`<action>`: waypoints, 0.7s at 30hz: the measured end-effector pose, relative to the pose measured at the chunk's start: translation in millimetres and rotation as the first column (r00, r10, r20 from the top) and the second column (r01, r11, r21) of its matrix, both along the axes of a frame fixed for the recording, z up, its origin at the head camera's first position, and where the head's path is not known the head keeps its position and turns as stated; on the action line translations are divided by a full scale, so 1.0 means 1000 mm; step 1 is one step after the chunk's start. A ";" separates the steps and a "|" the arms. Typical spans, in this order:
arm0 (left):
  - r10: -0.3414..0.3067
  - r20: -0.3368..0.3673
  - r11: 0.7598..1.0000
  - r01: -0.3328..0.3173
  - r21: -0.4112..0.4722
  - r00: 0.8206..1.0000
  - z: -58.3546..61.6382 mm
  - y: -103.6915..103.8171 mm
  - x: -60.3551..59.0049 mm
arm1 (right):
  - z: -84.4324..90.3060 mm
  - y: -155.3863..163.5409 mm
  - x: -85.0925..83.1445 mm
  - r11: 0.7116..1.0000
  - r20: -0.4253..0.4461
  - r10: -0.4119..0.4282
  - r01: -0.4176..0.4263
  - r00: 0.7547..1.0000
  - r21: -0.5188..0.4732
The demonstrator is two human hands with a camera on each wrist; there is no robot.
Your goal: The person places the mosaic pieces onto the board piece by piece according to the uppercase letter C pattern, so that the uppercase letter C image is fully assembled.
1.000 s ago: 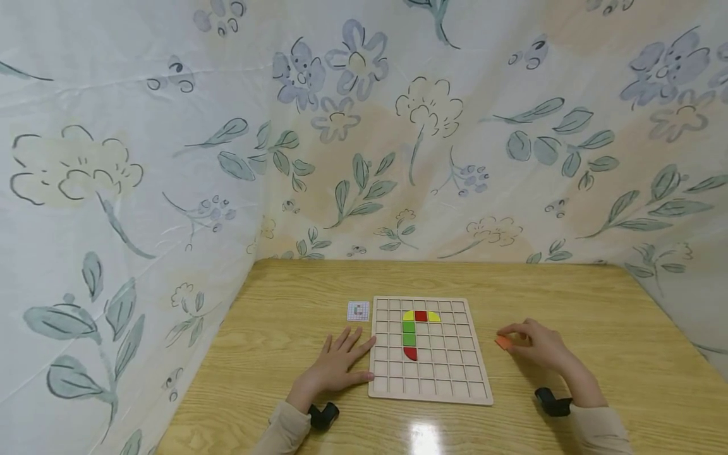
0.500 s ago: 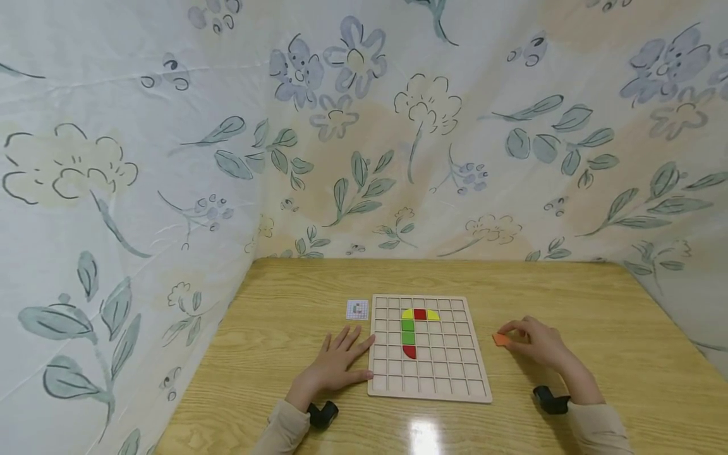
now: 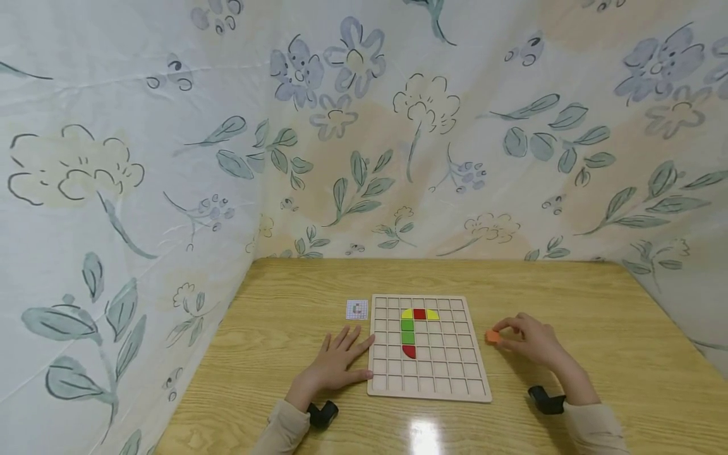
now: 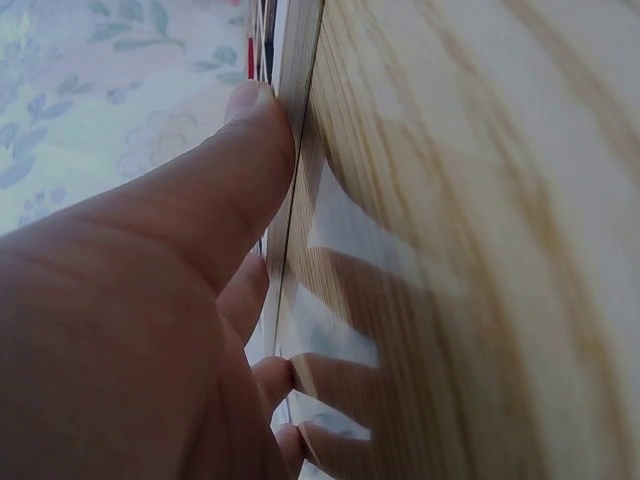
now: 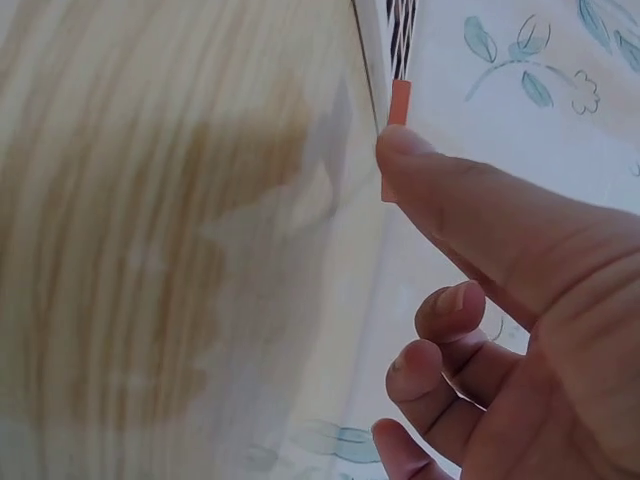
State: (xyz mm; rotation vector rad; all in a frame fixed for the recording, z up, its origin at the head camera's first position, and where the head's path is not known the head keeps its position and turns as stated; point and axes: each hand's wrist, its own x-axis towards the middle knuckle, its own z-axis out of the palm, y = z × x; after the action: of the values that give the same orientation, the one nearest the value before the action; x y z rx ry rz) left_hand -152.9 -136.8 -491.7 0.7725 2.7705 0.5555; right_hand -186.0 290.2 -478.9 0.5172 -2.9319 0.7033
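Observation:
A wooden grid board (image 3: 392, 383) lies on the table with several coloured tiles in its cells. A red square tile (image 3: 419, 314) sits between two yellow quarter-round tiles, and below the left yellow one come two green square tiles (image 3: 407, 331) and a red quarter-round tile (image 3: 409, 351). My left hand (image 3: 335, 366) is spread flat, thumb and fingertips at the board's left edge; the left wrist view shows the thumb (image 4: 255, 130) against that edge. Right of the board, my right hand (image 3: 533, 341) pinches an orange tile (image 3: 493, 337) between thumb and finger, the tile edge-on in the right wrist view.
A small card (image 3: 357, 309) printed with a grid and a coloured figure lies by the board's upper left corner. The wood-grain table (image 3: 296, 284) ends at a flowered cloth (image 3: 364, 158) behind and at the left. Black bands with cameras circle both wrists.
My right hand has moved slightly left toward the board, carrying the orange tile. The left hand stays in place at the board's edge, and the tiles on the board are unchanged.

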 end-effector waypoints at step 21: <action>-0.005 0.001 1.000 0.005 0.005 1.000 -0.002 -0.002 -0.002 | 0.002 -0.048 0.003 0.999 -0.062 0.015 -0.018 0.998 -0.051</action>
State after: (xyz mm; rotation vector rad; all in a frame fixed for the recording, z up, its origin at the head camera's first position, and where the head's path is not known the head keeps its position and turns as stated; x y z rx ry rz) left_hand -154.4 -138.4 -493.4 0.7793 2.7666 0.5619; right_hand -182.5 242.7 -477.3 0.5481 -2.8475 0.7492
